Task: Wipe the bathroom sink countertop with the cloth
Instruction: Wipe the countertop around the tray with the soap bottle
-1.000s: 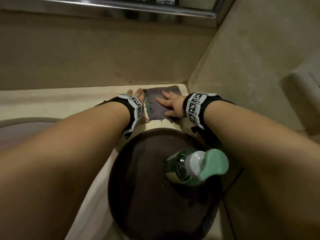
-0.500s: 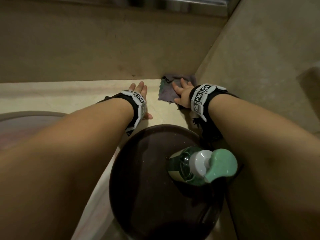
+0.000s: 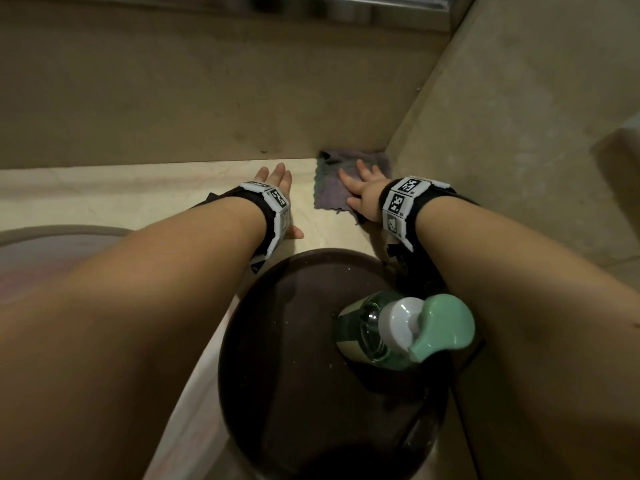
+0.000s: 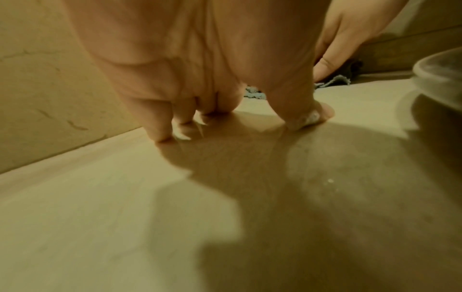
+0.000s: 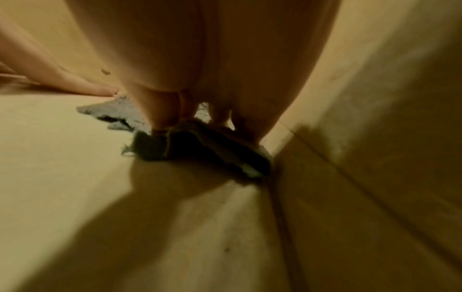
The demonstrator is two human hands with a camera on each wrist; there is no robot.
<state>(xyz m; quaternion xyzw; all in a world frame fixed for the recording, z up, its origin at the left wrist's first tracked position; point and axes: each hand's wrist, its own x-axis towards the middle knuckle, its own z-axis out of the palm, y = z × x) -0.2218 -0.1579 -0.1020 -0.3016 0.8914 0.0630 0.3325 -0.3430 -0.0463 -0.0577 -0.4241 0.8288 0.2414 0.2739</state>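
A grey-purple cloth [image 3: 332, 188] lies flat on the beige countertop [image 3: 138, 202], pushed into the back right corner where the two walls meet. My right hand [image 3: 363, 188] presses on it with straight, spread fingers; in the right wrist view the cloth [image 5: 120, 112] bunches under the fingertips beside the side wall. My left hand [image 3: 277, 181] rests flat on the bare counter just left of the cloth, its fingers [image 4: 165, 126] touching the surface and holding nothing. The cloth's edge [image 4: 332, 82] shows past it.
A dark round tray [image 3: 294, 341] sits near the counter's front, carrying a green soap pump bottle [image 3: 401, 330] under my right forearm. The sink basin's rim [image 3: 52, 232] curves at the left. Walls close the back and right sides.
My right hand has pushed the cloth away from me and rightwards into the corner. The left hand has come off the cloth's edge and lies on bare counter.
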